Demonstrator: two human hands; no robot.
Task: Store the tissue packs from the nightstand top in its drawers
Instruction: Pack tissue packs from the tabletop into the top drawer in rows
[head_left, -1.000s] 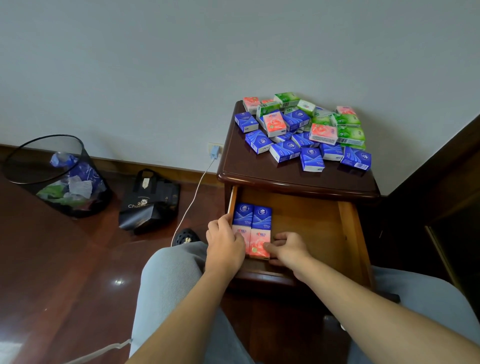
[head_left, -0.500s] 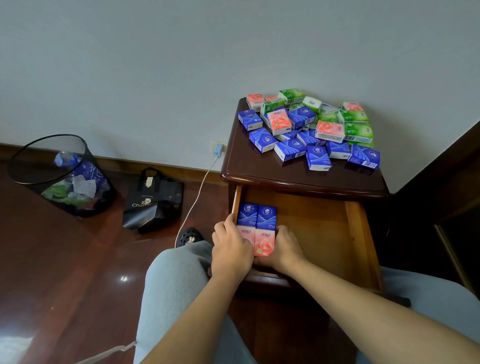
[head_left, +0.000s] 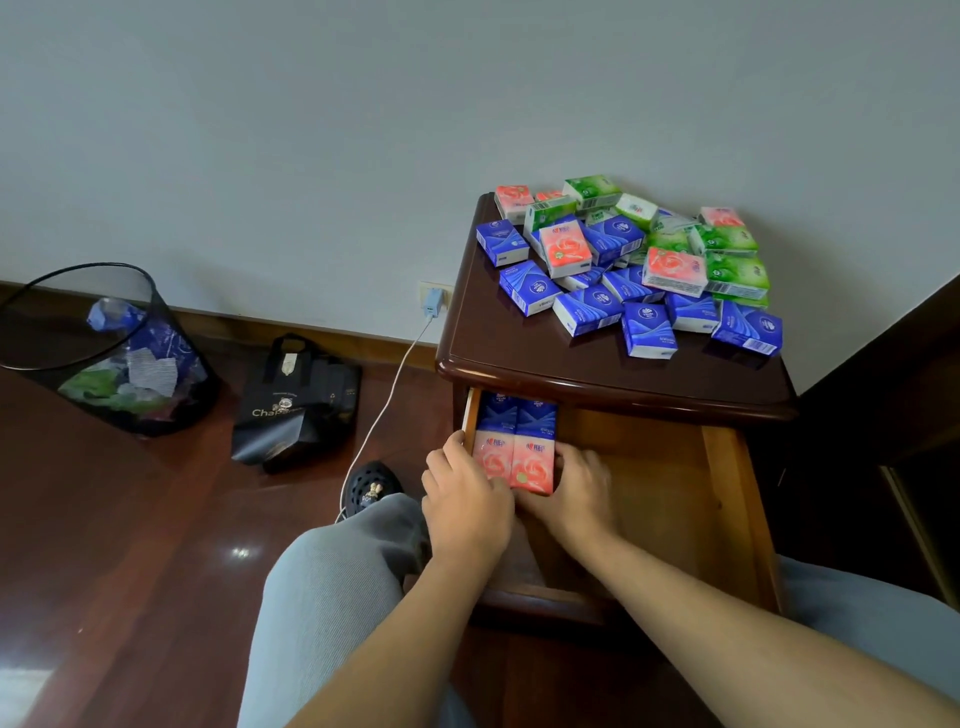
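Both hands press two pink packs (head_left: 517, 462) into the open drawer's (head_left: 675, 483) front-left corner: left hand (head_left: 465, 506) and right hand (head_left: 582, 491), fingers closed against them. Two blue packs (head_left: 517, 413) lie behind; loose packs (head_left: 639, 270) crowd the nightstand's (head_left: 519, 358) back-right corner

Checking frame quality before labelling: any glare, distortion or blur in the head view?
Head view: wide-angle bending shows in the curved baseboard and the tilted nightstand; a small specular glare spot sits on the glossy floor; light is soft and even, with the drawer interior dimmer under the top; the tissue packs and both hands, left hand, right hand, look reasonably sharp.
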